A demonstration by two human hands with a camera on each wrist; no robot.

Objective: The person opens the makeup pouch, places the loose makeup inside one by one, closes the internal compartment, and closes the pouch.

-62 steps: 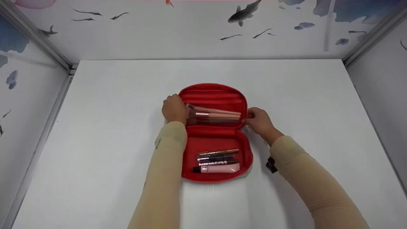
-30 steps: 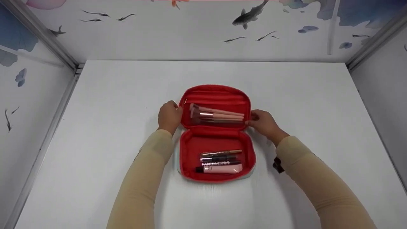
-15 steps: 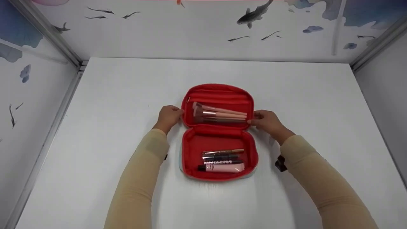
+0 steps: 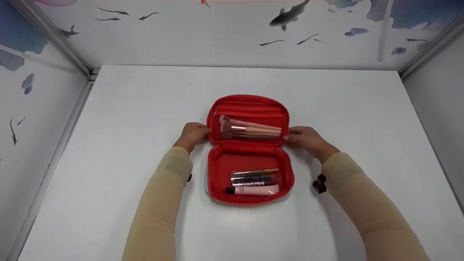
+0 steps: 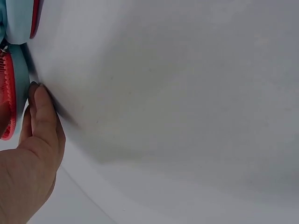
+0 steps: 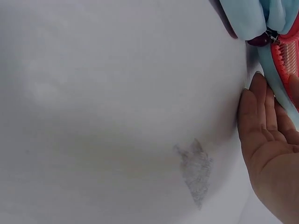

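Observation:
In the head view an unzipped makeup bag (image 4: 246, 161), red inside and pale blue outside, lies spread flat. Its far half holds several pink makeup brushes (image 4: 255, 129) behind a see-through panel. In the near half are a pink tube (image 4: 256, 190) with a black cap and several slim cosmetic sticks (image 4: 253, 173). My left hand (image 4: 194, 135) pinches the far half's left rim, thumb over the edge and fingers along the blue side (image 5: 19, 77). On the opposite rim my right hand (image 4: 306, 140) grips likewise, its fingers (image 6: 259, 100) along the outer wall.
The bag rests on a white table (image 4: 130, 108). Beyond its far edge stands a white wall panel (image 4: 203, 40) printed with fish, and side panels rise left and right. A grey patch (image 6: 196, 172) shows on the surface in the right wrist view.
My left hand has shifted from the far half's upper left corner down its left rim, with the arm drawn outward. The right hand stays at the right rim.

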